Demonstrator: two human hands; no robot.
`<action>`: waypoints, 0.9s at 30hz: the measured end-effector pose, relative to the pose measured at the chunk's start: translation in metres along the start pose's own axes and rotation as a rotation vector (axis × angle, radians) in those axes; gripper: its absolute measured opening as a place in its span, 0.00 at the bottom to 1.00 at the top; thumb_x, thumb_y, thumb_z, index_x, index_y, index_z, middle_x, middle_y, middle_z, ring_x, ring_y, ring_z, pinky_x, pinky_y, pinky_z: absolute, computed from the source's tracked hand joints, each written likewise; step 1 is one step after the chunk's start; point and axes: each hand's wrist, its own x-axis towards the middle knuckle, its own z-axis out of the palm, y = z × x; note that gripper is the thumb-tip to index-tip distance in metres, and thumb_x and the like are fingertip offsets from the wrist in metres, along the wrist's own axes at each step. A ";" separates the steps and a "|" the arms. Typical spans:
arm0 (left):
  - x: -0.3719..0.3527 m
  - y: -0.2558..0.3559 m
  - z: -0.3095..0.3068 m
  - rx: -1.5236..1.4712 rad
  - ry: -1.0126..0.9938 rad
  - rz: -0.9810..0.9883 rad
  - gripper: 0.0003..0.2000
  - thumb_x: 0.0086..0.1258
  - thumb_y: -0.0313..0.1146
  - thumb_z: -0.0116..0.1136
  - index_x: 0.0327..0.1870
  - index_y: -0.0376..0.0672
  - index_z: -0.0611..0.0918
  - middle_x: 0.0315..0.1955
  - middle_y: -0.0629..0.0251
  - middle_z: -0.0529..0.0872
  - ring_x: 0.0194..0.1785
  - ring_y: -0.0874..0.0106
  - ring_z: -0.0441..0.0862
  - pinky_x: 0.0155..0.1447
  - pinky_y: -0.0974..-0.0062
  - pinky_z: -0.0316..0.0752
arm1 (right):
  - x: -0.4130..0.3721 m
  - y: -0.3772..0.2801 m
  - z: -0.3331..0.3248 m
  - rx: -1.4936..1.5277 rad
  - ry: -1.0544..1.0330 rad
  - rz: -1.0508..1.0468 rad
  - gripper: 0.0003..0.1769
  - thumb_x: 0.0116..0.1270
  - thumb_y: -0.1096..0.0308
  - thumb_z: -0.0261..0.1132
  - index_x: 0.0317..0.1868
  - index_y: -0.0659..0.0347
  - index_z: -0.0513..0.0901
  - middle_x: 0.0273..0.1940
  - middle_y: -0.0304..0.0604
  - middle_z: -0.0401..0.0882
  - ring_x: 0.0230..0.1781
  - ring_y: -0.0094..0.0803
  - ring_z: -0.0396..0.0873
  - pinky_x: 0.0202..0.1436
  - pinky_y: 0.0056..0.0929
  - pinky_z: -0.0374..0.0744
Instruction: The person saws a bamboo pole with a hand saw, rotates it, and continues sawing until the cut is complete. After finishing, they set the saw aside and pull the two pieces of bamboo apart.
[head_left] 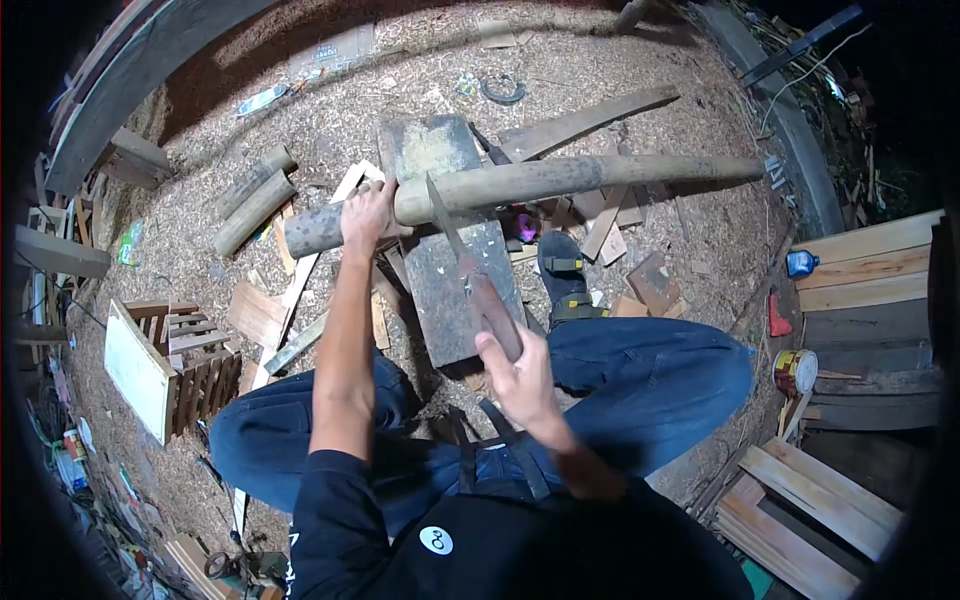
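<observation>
A long bamboo pole (530, 183) lies across a worn wooden block (455, 300). My left hand (366, 215) grips the bamboo toward its left side. A darker bamboo length (313, 231) sticks out left of that hand; the hand hides whether it is the same piece. In my right hand (518, 375) is a hand saw (448, 222), held by its straight wooden handle. Its narrow blade lies across the bamboo just right of my left hand, tip pointing away from me; the teeth are too small to make out. Pale sawdust (428, 152) covers the block's far end.
Two short bamboo pieces (255, 198) lie at the left on ground covered with shavings. A wooden plank (590, 120) rests behind the pole. Slatted wooden crate (150, 370) stands left of my knee. On the right are a tin can (796, 371) and stacked boards (870, 270).
</observation>
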 end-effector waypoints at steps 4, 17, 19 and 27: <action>-0.014 0.000 0.018 0.044 0.243 0.081 0.45 0.32 0.54 0.80 0.56 0.46 0.74 0.45 0.61 0.84 0.50 0.61 0.83 0.57 0.63 0.75 | -0.018 0.003 -0.003 -0.120 0.021 -0.068 0.16 0.69 0.62 0.62 0.30 0.68 0.76 0.17 0.50 0.71 0.17 0.32 0.73 0.24 0.36 0.70; 0.003 -0.007 0.040 0.163 0.399 0.072 0.11 0.64 0.35 0.56 0.46 0.46 0.78 0.39 0.64 0.86 0.46 0.63 0.85 0.51 0.66 0.76 | -0.014 -0.020 0.061 0.168 -0.029 -0.022 0.21 0.70 0.55 0.63 0.32 0.68 0.76 0.20 0.45 0.75 0.21 0.25 0.73 0.25 0.33 0.71; 0.017 -0.023 0.058 0.136 0.330 0.052 0.12 0.64 0.42 0.59 0.45 0.48 0.79 0.38 0.64 0.86 0.42 0.63 0.86 0.49 0.66 0.77 | -0.017 -0.044 0.010 0.128 -0.048 -0.008 0.19 0.71 0.58 0.61 0.32 0.69 0.76 0.18 0.42 0.74 0.20 0.26 0.74 0.24 0.31 0.71; 0.016 -0.023 0.048 0.059 0.265 0.080 0.40 0.32 0.61 0.77 0.45 0.45 0.78 0.36 0.60 0.86 0.41 0.60 0.86 0.48 0.64 0.79 | 0.006 -0.038 -0.024 0.200 -0.053 -0.190 0.16 0.69 0.59 0.63 0.31 0.65 0.77 0.18 0.42 0.71 0.20 0.26 0.70 0.25 0.33 0.68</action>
